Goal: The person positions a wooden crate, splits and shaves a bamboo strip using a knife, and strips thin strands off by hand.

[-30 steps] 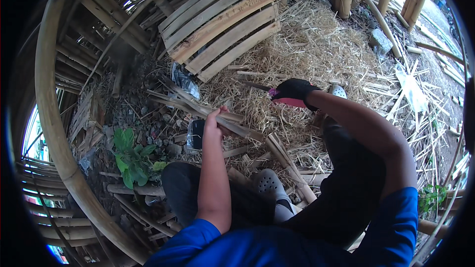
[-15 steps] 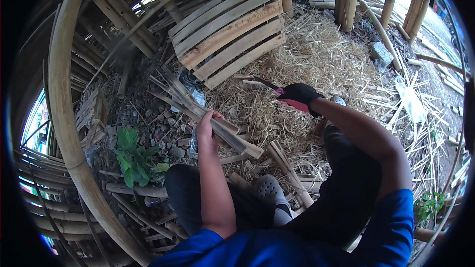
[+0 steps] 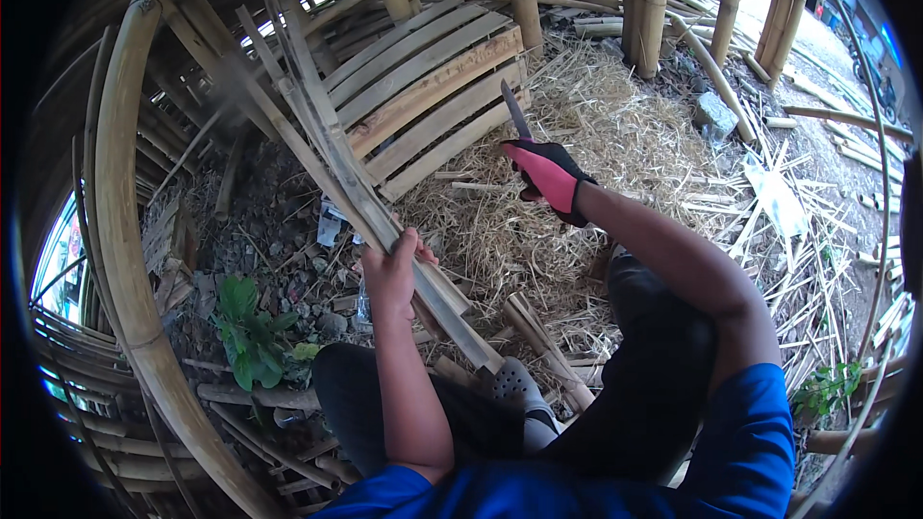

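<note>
My bare left hand [image 3: 390, 274] is closed around a bundle of split bamboo strips [image 3: 338, 171]. The strips slant from the upper left down to my grey clog [image 3: 517, 386], their far ends fanned apart. On my right hand [image 3: 550, 176] is a pink and black glove, and its fingers are wrapped round the handle of a knife [image 3: 515, 111]. The dark blade points up and away from me, beside the slatted wooden crate [image 3: 433, 115]. The handle itself is mostly hidden in the glove. Knife and strips are apart.
Dry shavings [image 3: 596, 125] cover the ground ahead. A thick bamboo post [image 3: 125, 202] curves along the left side. Near my left knee grows a leafy green plant [image 3: 248, 332]. A split bamboo piece [image 3: 548, 351] lies between my legs. A grey stone [image 3: 714, 117] sits at the right.
My left hand has tilted the bamboo strips more upright, raising their far ends. My right hand has turned, swinging the knife from pointing left to pointing up. The view has shifted slightly.
</note>
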Demonstrator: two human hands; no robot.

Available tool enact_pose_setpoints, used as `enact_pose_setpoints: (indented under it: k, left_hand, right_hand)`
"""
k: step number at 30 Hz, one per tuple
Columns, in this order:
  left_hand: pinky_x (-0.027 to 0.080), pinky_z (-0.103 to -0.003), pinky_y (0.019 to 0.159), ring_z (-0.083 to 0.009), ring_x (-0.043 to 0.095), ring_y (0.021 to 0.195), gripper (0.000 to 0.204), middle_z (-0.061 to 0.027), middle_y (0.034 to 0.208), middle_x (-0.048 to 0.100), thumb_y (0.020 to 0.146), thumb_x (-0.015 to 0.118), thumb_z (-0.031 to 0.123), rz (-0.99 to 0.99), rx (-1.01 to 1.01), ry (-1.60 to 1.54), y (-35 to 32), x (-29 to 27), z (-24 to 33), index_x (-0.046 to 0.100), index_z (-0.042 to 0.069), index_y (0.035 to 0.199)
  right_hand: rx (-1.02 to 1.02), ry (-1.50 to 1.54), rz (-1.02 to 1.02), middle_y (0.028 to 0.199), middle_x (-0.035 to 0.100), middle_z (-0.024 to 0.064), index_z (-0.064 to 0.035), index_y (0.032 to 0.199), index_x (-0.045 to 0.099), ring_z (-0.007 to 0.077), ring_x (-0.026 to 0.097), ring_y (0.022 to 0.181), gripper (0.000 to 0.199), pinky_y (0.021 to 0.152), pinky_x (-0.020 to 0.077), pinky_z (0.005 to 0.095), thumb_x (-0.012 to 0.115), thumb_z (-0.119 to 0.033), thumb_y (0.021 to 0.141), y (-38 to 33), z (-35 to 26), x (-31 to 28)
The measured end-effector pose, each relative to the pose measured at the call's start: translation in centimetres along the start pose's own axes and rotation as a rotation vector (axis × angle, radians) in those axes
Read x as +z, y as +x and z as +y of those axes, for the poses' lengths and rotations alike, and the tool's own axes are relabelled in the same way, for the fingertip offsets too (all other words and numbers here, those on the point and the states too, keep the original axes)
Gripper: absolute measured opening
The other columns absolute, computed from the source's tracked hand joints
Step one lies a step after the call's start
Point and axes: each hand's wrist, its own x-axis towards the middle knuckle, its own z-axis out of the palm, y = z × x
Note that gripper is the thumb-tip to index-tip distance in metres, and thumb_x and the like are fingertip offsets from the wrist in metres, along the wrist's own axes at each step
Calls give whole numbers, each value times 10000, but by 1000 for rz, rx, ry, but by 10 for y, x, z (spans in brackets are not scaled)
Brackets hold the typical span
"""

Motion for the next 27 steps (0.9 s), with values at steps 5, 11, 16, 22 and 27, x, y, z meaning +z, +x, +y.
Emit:
enact_pose_setpoints:
  k: [5,11,16,22,27]
  left_hand:
    - [508,-308,501,-162,590,525,304,-89,730,587,904,569,22,-180,37,141,-12,34,0,480,-81,1176]
    - [481,-311,459,-155,609,499,261,-113,742,609,888,557,0,-333,20,447,2,103,-12,474,-55,1128]
    - [535,-472,622,-386,689,738,351,-264,894,663,835,614,42,-429,290,944,33,170,-16,472,-40,1145]
    - [516,-516,784,-449,634,963,597,-309,1028,637,824,645,62,-581,579,1173,42,248,-12,373,-16,1349]
    - [514,-519,772,-457,632,949,566,-300,1012,643,859,646,112,-752,711,1083,41,302,-25,371,19,1345]
  right_hand:
    - [-68,317,-193,651,458,-47,-113,1000,588,67,394,485,407,503,367,247,699,-485,875,-10,-22,16]
    - [-129,199,-78,681,482,-25,-74,1000,708,81,456,554,491,491,324,261,733,-528,814,2,-35,6]
    - [-269,271,39,711,534,-27,-126,1055,729,92,475,589,442,528,347,263,809,-448,763,1,-67,-40]
    - [-348,577,229,755,602,32,-62,866,655,148,600,643,239,589,483,304,780,-240,768,26,-63,-123]
    - [-568,483,575,701,588,37,-50,789,632,126,580,612,114,548,446,298,697,-126,735,5,-59,-187]
